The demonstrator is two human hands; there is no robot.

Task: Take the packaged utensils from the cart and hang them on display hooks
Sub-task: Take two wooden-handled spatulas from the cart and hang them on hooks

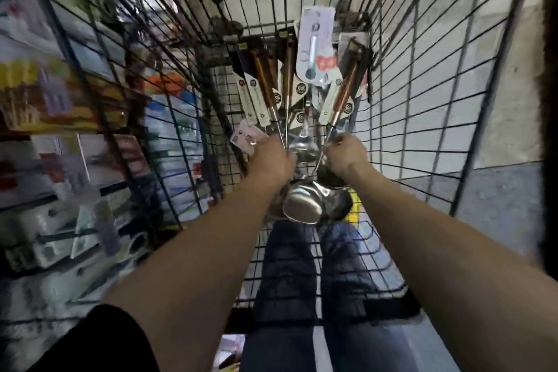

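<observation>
My left hand (pixel 270 157) and right hand (pixel 344 152) each grip the ladles (pixel 302 205) by the thin stems, inside the cart (pixel 489 100). They lie along the cart, with the bowls toward me and the carded handles at its far end.

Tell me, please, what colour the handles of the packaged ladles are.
Reddish-brown, like wood. The ladle handles show best in the head view.

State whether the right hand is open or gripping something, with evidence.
Gripping. The right hand has its fingers curled round the thin metal shaft of a packaged ladle inside the wire cart.
</observation>
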